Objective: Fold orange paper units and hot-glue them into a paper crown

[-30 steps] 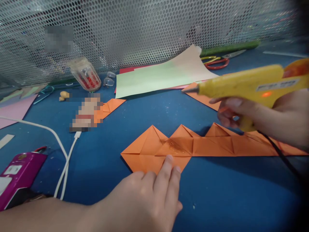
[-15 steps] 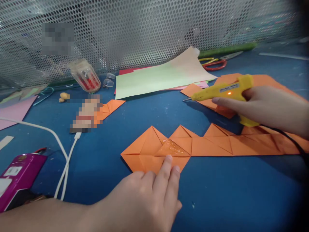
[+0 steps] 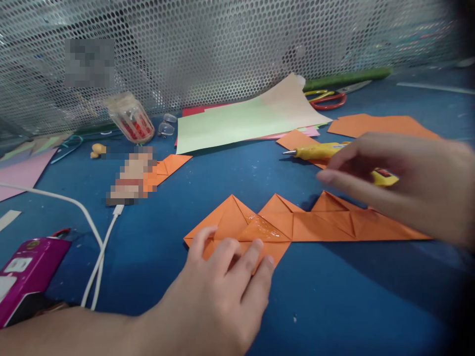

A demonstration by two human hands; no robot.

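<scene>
A folded orange paper strip [image 3: 319, 225] with a row of triangular points lies across the table. Shiny glue coats one folded triangle near its left end. My left hand [image 3: 230, 287] rests on that left end, fingers spread and pressing the paper down, gripping nothing. Over the strip's right part hovers my right hand [image 3: 393, 183], open, its thumb and fingers apart. Behind it the yellow glue gun [image 3: 315, 151] lies on the table, metal nozzle to the left, partly hidden by the hand. Under the nozzle end is another piece of orange paper [image 3: 295, 140].
Pale green paper [image 3: 237, 123] and scissors [image 3: 330, 101] lie at the back, before a perforated metal panel [image 3: 222, 54]. To the left are a jar with red contents [image 3: 133, 121], a blurred-out phone-like object [image 3: 131, 175] on a white cable [image 3: 98, 269], and a purple box [image 3: 33, 272].
My right hand has let go of the glue gun, which now lies on the table. The fingers of my left hand have spread wider over the paper.
</scene>
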